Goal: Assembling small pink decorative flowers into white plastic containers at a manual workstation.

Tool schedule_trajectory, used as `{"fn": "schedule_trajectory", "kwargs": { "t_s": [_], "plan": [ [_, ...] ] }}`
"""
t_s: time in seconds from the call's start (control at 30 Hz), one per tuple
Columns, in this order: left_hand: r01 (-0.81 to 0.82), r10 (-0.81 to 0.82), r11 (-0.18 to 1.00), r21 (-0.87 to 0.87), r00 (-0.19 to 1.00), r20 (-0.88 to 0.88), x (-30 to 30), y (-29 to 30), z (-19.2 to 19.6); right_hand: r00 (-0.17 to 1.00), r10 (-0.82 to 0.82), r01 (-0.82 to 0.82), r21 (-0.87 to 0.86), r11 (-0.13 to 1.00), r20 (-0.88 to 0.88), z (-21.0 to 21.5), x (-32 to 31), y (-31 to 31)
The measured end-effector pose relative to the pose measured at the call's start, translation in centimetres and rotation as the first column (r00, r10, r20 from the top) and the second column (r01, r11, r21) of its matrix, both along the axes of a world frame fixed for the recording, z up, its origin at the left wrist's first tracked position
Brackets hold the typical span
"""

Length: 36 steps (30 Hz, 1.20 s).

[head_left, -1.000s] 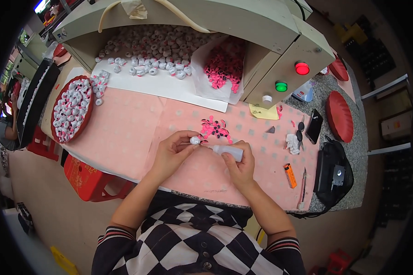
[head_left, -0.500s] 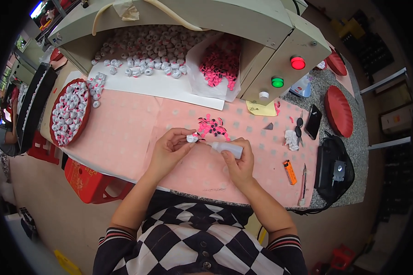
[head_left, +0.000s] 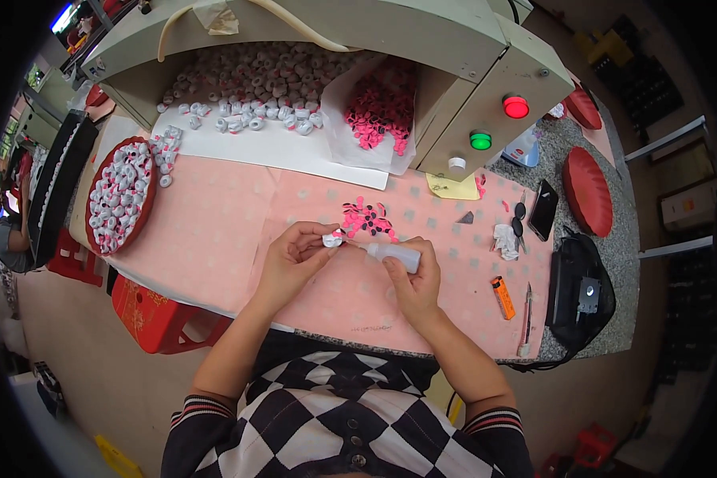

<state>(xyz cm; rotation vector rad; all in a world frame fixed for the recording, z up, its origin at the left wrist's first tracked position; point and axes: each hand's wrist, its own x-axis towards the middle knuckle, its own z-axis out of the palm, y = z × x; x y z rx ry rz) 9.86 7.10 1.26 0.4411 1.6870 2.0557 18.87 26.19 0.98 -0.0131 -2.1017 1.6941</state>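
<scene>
My left hand (head_left: 293,256) pinches a small white ring-shaped part (head_left: 332,238) above the pink tabletop (head_left: 215,231). A small white squeeze bottle (head_left: 392,254) lies in my right hand (head_left: 413,280), and its thin nozzle touches the white part. Just beyond my fingers lies a little heap of pink and black discs (head_left: 366,218). Both hands are close together at the table's middle.
A red round tray (head_left: 122,193) of white parts sits at the left. Behind stands a machine box with more white parts (head_left: 255,80), a bag of pink discs (head_left: 378,107), and red and green lights. At the right lie a black bag (head_left: 583,288), phone, orange lighter (head_left: 502,297), red lids.
Both hands have stayed at the same spot. The bottle's nozzle has come up against the white part in my left fingers.
</scene>
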Motion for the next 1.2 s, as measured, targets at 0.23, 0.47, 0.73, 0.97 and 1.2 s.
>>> {"fn": "schedule_trajectory", "kwargs": {
  "t_s": [0.23, 0.47, 0.73, 0.97, 1.2],
  "plan": [
    [-0.02, 0.02, 1.0, 0.004, 1.0, -0.021, 0.0, 0.1, -0.3, 0.999, 0.005, -0.005, -0.003, 1.0, 0.052, 0.0, 0.1, 0.3],
    [-0.089, 0.088, 0.996, 0.013, 0.996, 0.015, -0.6, -0.7, -0.6, 0.994, 0.069, -0.044, -0.251, 0.967, 0.088, -0.2, -0.8, 0.0],
    [-0.321, 0.272, 0.933, 0.163, 0.925, 0.265, -1.6, -1.7, -0.2, 0.84, 0.217, -0.118, -0.223, 0.968, 0.497, 2.5, -1.1, 0.4],
    [-0.311, 0.245, 0.928, 0.206, 0.924, 0.292, -1.6, -2.2, 0.2, 0.954, 0.096, -0.211, 0.406, 0.889, 0.286, 2.8, -4.5, -1.2],
    [-0.29, 0.211, 0.922, 0.255, 0.931, 0.298, -1.8, -2.5, -0.1, 0.971, 0.151, -0.233, 0.594, 0.77, 0.185, 1.9, -4.2, -1.6]
  ]
}}
